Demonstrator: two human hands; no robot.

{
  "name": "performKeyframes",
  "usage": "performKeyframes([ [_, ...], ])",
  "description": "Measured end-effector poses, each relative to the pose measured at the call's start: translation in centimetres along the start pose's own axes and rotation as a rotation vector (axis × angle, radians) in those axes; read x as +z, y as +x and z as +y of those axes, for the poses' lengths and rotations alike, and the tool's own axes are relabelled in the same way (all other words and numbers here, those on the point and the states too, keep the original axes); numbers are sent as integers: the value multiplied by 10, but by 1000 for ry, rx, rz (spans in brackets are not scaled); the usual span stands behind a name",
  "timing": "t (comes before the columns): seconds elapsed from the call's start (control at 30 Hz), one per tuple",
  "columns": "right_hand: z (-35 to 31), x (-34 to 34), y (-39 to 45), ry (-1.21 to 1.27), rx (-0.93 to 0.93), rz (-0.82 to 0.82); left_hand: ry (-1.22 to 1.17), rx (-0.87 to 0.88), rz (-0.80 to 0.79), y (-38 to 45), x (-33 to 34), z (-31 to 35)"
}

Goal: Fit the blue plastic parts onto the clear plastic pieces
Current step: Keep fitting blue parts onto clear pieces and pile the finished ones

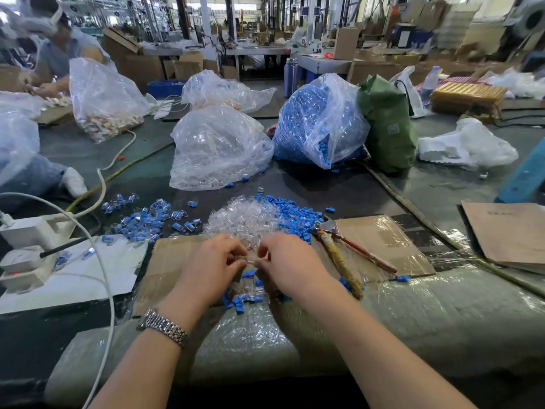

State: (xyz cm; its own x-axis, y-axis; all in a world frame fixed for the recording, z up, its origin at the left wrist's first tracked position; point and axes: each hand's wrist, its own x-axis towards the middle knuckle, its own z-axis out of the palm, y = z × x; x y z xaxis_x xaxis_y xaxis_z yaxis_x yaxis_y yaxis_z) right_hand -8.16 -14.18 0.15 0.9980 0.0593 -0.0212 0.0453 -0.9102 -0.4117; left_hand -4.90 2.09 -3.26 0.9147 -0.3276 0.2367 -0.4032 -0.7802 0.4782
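Dark green-grey worktable [427, 184], near edge wrapped in bubble film, w/ a taped-over cardboard sheet [383, 243] at centre where the work goes on. Left hand [212, 261] & right hand [290, 262] meet over the cardboard, fingertips pinched together on a small clear piece [250, 260] btwn them; both hands closed round it, can't tell if a blue part is on it. Metal watch [163, 326] on left wrist. Just beyond the hands: heap of clear plastic pieces [241, 218], w/ loose blue plastic parts [295, 212] touching it on the right; a few more blue ones near the wrists. Left of the heap, pile of assembled blue-and-clear units [147, 216]. Pliers [339, 249] w/ taped handles lie right of the hands. Far side: bag of clear pieces [218, 149], bag of blue parts [318, 122], green sack [386, 125]. Near left: white power strip [29, 231] & cables. Another person [59, 54] works far left. Room beyond is a big workshop, cartons & benches, blurred.
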Motion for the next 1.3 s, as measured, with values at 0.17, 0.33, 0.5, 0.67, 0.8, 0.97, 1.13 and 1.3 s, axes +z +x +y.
performKeyframes([
  [0.17, 4, 7, 1, 30, -36, -30, -96, -53, 0, -1, -3, 0],
  [0.33, 4, 9, 1, 5, -80, 32, -350, -116, 100, -4, -8, 3],
  [0.5, 8, 4, 3, 9, -46, -10, -727, -272, 8, -8, -14, 3],
  [0.67, 22, -15, 2, 304, -71, 46, -1222, -360, -24, -8, -16, 1],
  [0.8, 25, -32, -1, 501, -194, 110, -1371, -353, -54, -7, -15, 4],
  [0.97, 18, -37, -5, 424, -326, 228, -1432, -361, -120, -8, -19, 12],
  [1.13, 11, -40, -11, 284, -416, 239, -1482, -379, -111, -8, -17, 22],
  [1.3, 5, -47, -17, 109, -462, 274, -1477, -337, -121, -8, -17, 25],
])
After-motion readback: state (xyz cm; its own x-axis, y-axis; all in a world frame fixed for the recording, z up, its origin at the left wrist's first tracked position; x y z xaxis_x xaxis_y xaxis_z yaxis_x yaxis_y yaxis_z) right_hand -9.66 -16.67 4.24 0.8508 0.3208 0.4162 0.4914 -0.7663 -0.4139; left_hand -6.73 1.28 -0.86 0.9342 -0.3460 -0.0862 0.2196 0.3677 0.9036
